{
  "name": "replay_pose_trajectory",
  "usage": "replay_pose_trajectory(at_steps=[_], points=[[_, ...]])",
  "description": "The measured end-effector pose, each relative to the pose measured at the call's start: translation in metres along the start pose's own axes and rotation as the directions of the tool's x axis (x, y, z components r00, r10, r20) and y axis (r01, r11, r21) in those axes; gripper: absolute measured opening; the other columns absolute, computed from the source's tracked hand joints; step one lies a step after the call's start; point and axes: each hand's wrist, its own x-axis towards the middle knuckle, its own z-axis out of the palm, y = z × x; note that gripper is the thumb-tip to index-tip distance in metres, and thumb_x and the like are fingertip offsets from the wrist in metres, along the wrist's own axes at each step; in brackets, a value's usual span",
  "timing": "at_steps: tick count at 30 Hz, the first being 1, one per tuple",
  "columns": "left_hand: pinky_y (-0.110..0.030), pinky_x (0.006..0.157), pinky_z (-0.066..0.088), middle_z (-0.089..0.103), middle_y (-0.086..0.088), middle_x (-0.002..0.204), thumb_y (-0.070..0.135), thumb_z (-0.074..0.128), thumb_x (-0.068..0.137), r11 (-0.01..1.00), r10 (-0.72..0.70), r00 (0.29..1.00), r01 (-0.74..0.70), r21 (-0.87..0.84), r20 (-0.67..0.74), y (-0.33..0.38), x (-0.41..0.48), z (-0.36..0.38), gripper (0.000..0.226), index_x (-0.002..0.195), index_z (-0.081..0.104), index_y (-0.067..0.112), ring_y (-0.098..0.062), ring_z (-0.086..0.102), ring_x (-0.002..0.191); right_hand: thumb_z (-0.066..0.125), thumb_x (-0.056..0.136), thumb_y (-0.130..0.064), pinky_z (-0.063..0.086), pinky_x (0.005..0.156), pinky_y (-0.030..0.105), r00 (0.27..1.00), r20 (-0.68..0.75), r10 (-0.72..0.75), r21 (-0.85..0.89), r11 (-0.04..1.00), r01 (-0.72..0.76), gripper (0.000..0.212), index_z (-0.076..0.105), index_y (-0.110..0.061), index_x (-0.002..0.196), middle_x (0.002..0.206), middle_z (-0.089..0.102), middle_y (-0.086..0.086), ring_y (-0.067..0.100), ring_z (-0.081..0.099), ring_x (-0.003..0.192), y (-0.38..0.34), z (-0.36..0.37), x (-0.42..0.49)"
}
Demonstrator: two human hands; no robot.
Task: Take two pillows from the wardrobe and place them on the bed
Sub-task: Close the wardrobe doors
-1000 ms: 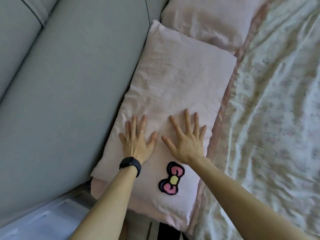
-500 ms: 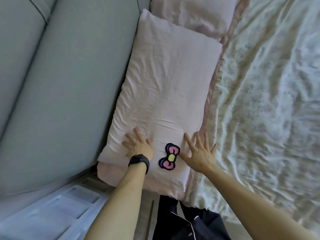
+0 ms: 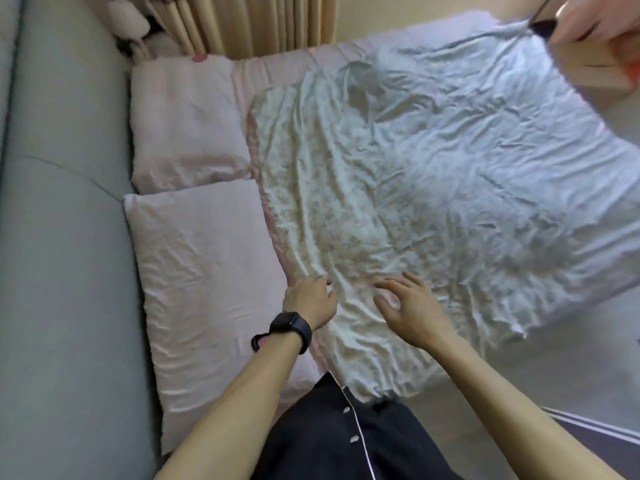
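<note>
Moved: Both your hands had left the near pillow (image 3: 207,292) and crossed onto the quilt (image 3: 450,168), and your view had swung out over the bed (image 3: 277,64).
Count: Two pillows, two hands, one quilt.
Fingers: Your left hand (image 3: 310,303) had its fingers bent at the quilt's pink edge, though I could not tell whether they pinched it. Your right hand (image 3: 412,310) was spread and slack, holding nothing.
Surface: The near pillow and the far pillow (image 3: 187,126) lay end to end on the bed, along the grey headboard (image 3: 69,237).
Room: A cream curtain (image 3: 242,22) hung beyond.
Textures: The pillows were pale pink, rectangular and creased, the quilt floral and rumpled, the headboard padded.
</note>
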Motion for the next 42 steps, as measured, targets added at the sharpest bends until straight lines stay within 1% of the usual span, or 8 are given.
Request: replay_pose_trajectory(at_steps=[6, 14, 18, 25, 28, 31, 38, 42], points=[[-0.032, 0.094, 0.048, 0.064, 0.001, 0.129, 0.033, 0.049, 0.098, 0.898, 0.435, 0.898, -0.427, 0.102, -0.071, 0.139, -0.008, -0.012, 0.040, 0.135, 0.060, 0.021, -0.019, 0.059, 0.117, 0.064, 0.098, -0.035, 0.029, 0.120, 0.031, 0.892, -0.400, 0.210, 0.215, 0.968, -0.132, 0.030, 0.071, -0.025, 0.125, 0.130, 0.069, -0.008, 0.019, 0.047, 0.139, 0.072, -0.068, -0.094], [-0.030, 0.098, 0.045, 0.063, 0.003, 0.130, 0.036, 0.054, 0.098, 0.572, 0.820, 0.572, -0.820, 0.023, -0.027, 0.375, -0.066, 0.031, 0.035, 0.130, 0.062, 0.027, -0.016, 0.055, 0.124, 0.074, 0.092, -0.025, 0.026, 0.112, 0.015, 0.430, -0.734, 0.525, 0.437, 0.851, -0.293, 0.025, 0.077, -0.021, 0.117, 0.123, 0.072, -0.006, 0.016, 0.052, 0.129, 0.174, -0.142, -0.251], [-0.027, 0.099, 0.042, 0.063, 0.006, 0.130, 0.035, 0.055, 0.097, 0.392, 0.920, 0.392, -0.916, -0.084, 0.010, 0.481, -0.123, 0.074, 0.035, 0.131, 0.060, 0.031, -0.014, 0.052, 0.128, 0.073, 0.092, -0.025, 0.030, 0.110, 0.012, 0.146, -0.825, 0.547, 0.475, 0.809, -0.345, 0.022, 0.077, -0.022, 0.114, 0.119, 0.072, -0.011, 0.008, 0.053, 0.123, 0.220, -0.170, -0.340], [0.004, 0.083, 0.032, 0.062, 0.019, 0.124, 0.033, 0.061, 0.094, 0.127, 0.992, 0.118, -0.944, -0.305, 0.047, 0.615, -0.215, 0.134, 0.032, 0.126, 0.060, 0.037, 0.001, 0.053, 0.118, 0.065, 0.097, -0.036, 0.032, 0.109, 0.013, -0.180, -0.849, 0.498, 0.521, 0.727, -0.447, 0.027, 0.074, -0.025, 0.121, 0.131, 0.068, -0.008, 0.017, 0.054, 0.132, 0.283, -0.210, -0.459], [0.001, 0.086, 0.035, 0.057, 0.022, 0.121, 0.032, 0.062, 0.093, 0.036, 0.999, 0.029, -0.934, -0.354, 0.024, 0.657, -0.243, 0.150, 0.035, 0.128, 0.058, 0.038, 0.001, 0.055, 0.116, 0.059, 0.095, -0.042, 0.031, 0.109, 0.010, -0.294, -0.861, 0.416, 0.508, 0.732, -0.453, 0.036, 0.073, -0.024, 0.123, 0.134, 0.066, -0.008, 0.017, 0.057, 0.129, 0.300, -0.231, -0.491], [-0.017, 0.092, 0.044, 0.054, 0.020, 0.126, 0.032, 0.064, 0.093, -0.028, 0.999, -0.013, -0.907, -0.419, -0.039, 0.692, -0.265, 0.160, 0.041, 0.132, 0.053, 0.037, 0.000, 0.056, 0.114, 0.059, 0.094, -0.043, 0.032, 0.110, 0.013, -0.375, -0.857, 0.354, 0.505, 0.720, -0.475, 0.041, 0.068, -0.025, 0.130, 0.143, 0.059, -0.005, 0.019, 0.052, 0.132, 0.316, -0.250, -0.511], [-0.019, 0.087, 0.048, 0.054, 0.023, 0.122, 0.027, 0.070, 0.090, -0.088, 0.978, 0.040, -0.807, -0.585, -0.203, 0.734, -0.288, 0.167, 0.047, 0.128, 0.047, 0.041, 0.005, 0.058, 0.108, 0.066, 0.094, -0.046, 0.024, 0.117, 0.042, -0.452, -0.820, 0.351, 0.569, 0.586, -0.577, 0.074, 0.032, -0.035, 0.158, 0.172, 0.010, 0.005, 0.039, 0.014, 0.155, 0.356, -0.286, -0.512], [-0.025, 0.083, 0.051, 0.059, 0.019, 0.114, 0.025, 0.071, 0.090, -0.083, 0.983, 0.046, -0.748, -0.658, -0.176, 0.745, -0.283, 0.168, 0.035, 0.117, 0.054, 0.041, 0.003, 0.060, 0.103, 0.057, 0.094, -0.056, 0.024, 0.122, 0.058, -0.464, -0.805, 0.370, 0.590, 0.584, -0.557, 0.083, 0.009, -0.044, 0.161, 0.173, -0.005, 0.002, 0.034, 0.000, 0.158, 0.374, -0.294, -0.494]])
